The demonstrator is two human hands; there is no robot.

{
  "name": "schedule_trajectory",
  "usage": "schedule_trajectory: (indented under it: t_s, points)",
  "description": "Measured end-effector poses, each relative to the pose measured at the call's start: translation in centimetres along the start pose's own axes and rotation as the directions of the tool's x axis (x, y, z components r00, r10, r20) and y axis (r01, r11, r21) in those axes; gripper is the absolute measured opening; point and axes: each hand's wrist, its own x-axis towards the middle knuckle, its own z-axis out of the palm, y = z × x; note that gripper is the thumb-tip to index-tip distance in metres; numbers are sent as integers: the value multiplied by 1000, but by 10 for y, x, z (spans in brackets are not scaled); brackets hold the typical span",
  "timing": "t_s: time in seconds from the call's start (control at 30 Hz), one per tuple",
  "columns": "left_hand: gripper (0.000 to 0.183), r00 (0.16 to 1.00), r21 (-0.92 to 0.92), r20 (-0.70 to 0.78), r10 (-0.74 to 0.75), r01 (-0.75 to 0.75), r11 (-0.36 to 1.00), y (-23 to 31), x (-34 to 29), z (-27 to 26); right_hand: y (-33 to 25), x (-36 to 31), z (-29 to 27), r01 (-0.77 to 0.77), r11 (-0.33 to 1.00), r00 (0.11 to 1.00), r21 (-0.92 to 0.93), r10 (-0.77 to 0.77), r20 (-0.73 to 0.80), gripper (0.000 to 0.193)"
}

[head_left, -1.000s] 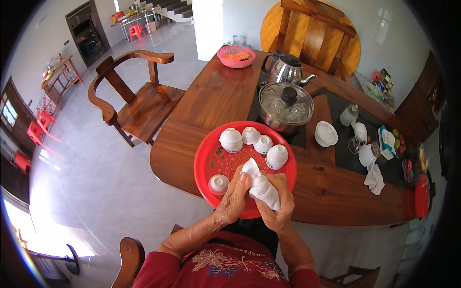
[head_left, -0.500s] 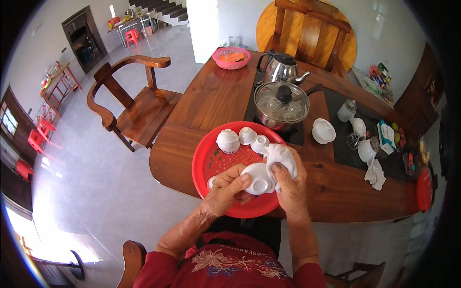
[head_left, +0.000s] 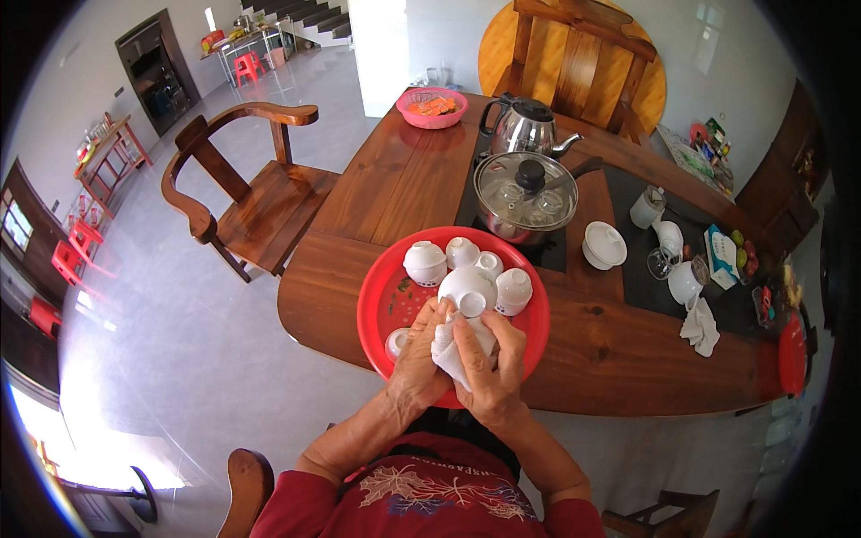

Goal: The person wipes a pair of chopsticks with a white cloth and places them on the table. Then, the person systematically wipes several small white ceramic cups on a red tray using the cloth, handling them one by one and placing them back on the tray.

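Observation:
A small white bowl (head_left: 465,287) is tilted above the red plastic basin (head_left: 366,309), its foot ring facing me. My left hand (head_left: 420,360) is closed on the bowl's near left side, with part of the bowl hidden by fingers and cloth. Bunched in my right hand (head_left: 493,372) is a white cloth (head_left: 451,356), pressed against the bowl below its foot. Around it in the basin sit several white cups: a stacked-looking pair (head_left: 425,263), a cup (head_left: 462,252), another cup (head_left: 513,293) beyond my right hand, and one cup (head_left: 397,342) beside my left hand.
Behind the basin stand a glass-lidded pot (head_left: 526,193) and a steel kettle (head_left: 525,130). To the right are a lidded white bowl (head_left: 604,245), a crumpled cloth (head_left: 700,326) and a tissue pack (head_left: 720,255). A pink basket (head_left: 432,108) is at the far left; a wooden chair (head_left: 260,211) flanks the table.
Both hands have moved in closer together over the basin. The bowl has turned, and the cloth has shifted left and nearer to me, uncovering a cup at the basin's right.

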Motion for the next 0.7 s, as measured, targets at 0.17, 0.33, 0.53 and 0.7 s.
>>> schedule_trajectory:
  t_s: [0.17, 0.33, 0.53, 0.7]
  points:
    - [11, 986, 179, -17, 165, -159, 971, 0, -12, 25, 6, 24, -16, -213, 958, 976, 191, 216, 5, 49]
    - [16, 979, 376, 68, 194, -205, 903, 3, -16, 15, 15, 40, -20, -476, 747, 863, 464, 498, 85, 36]
    - [18, 982, 172, 125, 144, -165, 971, 11, -12, 21, 19, 30, -29, -675, 138, 628, 725, 623, 466, 33]
    - [33, 985, 433, 33, 171, -168, 886, 15, -17, 23, 14, 22, -26, -605, 156, 665, 780, 639, 388, 37]
